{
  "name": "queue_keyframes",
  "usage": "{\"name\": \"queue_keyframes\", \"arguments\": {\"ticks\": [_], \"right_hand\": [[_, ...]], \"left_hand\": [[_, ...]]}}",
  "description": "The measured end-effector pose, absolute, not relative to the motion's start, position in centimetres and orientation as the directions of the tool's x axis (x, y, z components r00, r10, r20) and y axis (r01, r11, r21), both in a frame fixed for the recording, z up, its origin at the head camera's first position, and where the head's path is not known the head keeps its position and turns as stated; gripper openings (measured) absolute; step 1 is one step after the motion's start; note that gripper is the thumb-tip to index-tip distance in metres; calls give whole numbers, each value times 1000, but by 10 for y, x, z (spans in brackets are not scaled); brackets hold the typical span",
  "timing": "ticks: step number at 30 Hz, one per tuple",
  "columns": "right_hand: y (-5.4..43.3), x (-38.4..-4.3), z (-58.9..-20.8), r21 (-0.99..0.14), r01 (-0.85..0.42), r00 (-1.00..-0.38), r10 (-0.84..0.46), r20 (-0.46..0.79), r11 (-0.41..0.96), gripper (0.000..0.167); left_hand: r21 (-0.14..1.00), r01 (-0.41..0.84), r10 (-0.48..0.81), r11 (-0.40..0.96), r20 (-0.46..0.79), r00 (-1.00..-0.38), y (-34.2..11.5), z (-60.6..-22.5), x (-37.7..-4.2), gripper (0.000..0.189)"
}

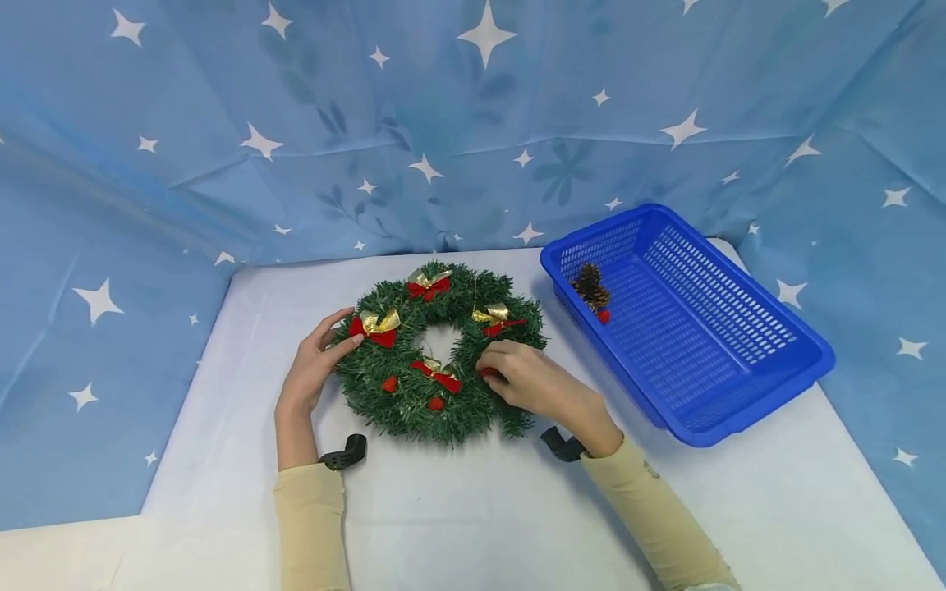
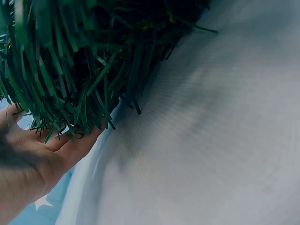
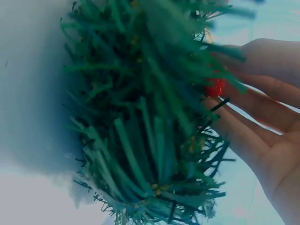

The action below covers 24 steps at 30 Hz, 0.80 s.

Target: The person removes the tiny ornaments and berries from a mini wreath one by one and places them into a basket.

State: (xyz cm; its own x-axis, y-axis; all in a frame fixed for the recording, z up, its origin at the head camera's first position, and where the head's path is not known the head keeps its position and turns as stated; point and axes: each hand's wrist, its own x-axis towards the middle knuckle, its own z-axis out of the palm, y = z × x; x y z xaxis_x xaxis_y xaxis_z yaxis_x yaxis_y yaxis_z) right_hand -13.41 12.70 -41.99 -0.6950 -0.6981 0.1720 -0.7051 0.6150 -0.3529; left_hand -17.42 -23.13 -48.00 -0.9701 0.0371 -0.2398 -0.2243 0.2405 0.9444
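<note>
A green Christmas wreath (image 1: 458,423) lies flat on the table, decorated with several red-and-gold bows (image 1: 377,328) and small red berries (image 1: 436,404). At its left rim my left hand (image 1: 310,365) grips the greenery, thumb on top beside a bow. The left wrist view shows that hand's fingers (image 2: 79,150) against the outer side, partly covered by the needles. Over the wreath's right side, my right hand (image 1: 525,377) pinches a red berry (image 1: 489,373) against the greenery. That berry (image 3: 215,86) shows among the fingertips in the right wrist view, partly hidden by green needles.
A blue plastic basket (image 1: 769,410) stands to the right of the wreath. Inside its left end are brown pine cones (image 1: 590,283) and a red berry (image 1: 603,316). White cloth (image 1: 458,517) covers the table; a blue star-patterned curtain (image 1: 458,107) hangs behind it.
</note>
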Motion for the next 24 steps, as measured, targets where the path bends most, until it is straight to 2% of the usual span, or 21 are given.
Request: {"name": "queue_keyframes", "arguments": {"ticks": [9, 16, 24], "right_hand": [[137, -132, -417, -406, -692, -712, -659, 245, 597, 13], [153, -131, -406, -385, -716, -695, -647, 313, 583, 15], [172, -129, -390, -346, -704, -710, -634, 306, 621, 16]], "left_hand": [[944, -216, 35, 251, -232, -972, -230, -477, -172, 70], [946, -199, 33, 254, -214, -976, -229, -475, -170, 70], [941, -199, 45, 273, -219, -975, -231, -477, -171, 72]]}}
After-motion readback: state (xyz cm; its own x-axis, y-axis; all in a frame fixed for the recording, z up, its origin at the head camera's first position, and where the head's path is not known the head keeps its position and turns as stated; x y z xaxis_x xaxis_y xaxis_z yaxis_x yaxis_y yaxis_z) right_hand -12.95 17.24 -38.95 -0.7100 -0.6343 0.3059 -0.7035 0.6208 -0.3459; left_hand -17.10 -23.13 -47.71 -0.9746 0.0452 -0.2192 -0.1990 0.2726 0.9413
